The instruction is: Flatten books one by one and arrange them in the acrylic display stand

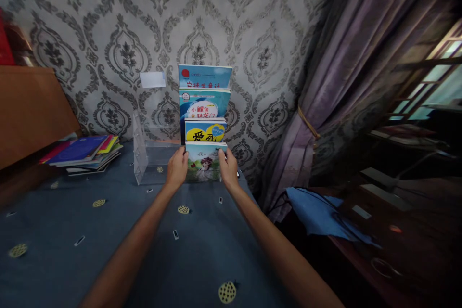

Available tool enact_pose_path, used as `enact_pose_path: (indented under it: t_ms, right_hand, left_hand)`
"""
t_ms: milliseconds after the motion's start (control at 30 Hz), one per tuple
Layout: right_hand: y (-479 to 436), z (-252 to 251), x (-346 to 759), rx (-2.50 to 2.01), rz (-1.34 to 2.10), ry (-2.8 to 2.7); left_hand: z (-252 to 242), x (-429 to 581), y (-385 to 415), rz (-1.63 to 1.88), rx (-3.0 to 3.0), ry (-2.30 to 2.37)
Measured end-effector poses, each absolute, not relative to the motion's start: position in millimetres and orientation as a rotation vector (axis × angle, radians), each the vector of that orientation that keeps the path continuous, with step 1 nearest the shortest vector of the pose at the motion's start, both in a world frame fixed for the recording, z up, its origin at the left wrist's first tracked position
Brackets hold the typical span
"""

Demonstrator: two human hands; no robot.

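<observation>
both sides of the front picture book (204,166) are pinched: my left hand (176,168) on its left edge, my right hand (228,166) on its right. it stands in the clear rack (141,156) at the blue tabletop's (108,236) far edge. even pressure, i judge, would hold it square to the three books behind (204,101).

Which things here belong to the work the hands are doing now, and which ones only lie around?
In use:
left hand and right hand, gripping the sides of the front book
three books standing behind it
clear rack holding them

Lying about:
stack of books at the left
blue cloth at the right
curtain
</observation>
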State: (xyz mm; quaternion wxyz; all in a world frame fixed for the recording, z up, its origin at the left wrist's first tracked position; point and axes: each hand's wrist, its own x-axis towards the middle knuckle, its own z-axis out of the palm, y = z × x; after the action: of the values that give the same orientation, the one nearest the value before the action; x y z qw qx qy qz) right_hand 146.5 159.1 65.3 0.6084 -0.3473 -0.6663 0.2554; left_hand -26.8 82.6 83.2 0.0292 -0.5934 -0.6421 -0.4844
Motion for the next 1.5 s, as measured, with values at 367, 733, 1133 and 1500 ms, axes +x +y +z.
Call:
enact_pose_path:
  t_ms: [367,733,1133,1500]
  right_hand:
    - [169,61,150,-0.810,0.499,-1.617]
    - [167,58,153,-0.800,0.541,-1.598]
    - [162,50,162,-0.822,0.624,-1.608]
    - [157,39,165,-0.837,0.674,-1.571]
  left_hand:
    - [86,-26,81,-1.419,-1.802,-2.047]
    - [88,-27,78,-1.397,-1.831,-2.054]
    - [85,-24,72,-1.469,-1.857,-2.016]
    - [78,-22,69,-1.659,-1.882,-1.968]
